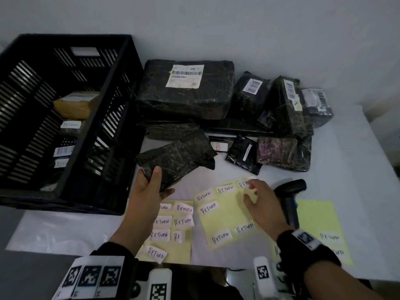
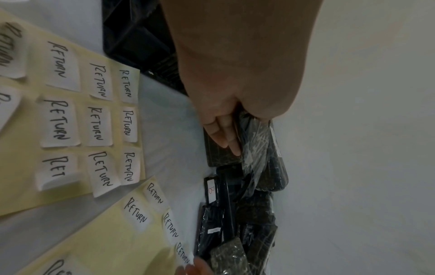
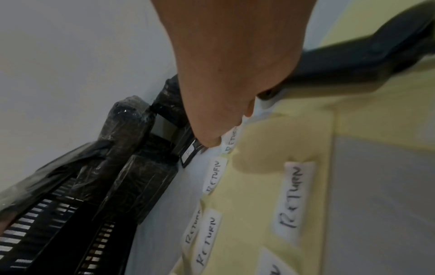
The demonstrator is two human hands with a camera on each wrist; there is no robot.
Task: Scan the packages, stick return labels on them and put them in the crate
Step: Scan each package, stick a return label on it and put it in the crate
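Note:
My left hand grips a small black wrapped package by its near end and holds it above the table, beside the black crate. In the left wrist view my left hand has its fingers curled under the same package. My right hand pinches a white RETURN label at the far right corner of the middle yellow sheet, whose corner curls up. The right wrist view shows my right hand with its fingertips on that label.
The crate holds a tan parcel and labelled packages. Several black packages are piled along the wall behind. A black barcode scanner lies right of my right hand. Two more yellow label sheets lie near the front edge.

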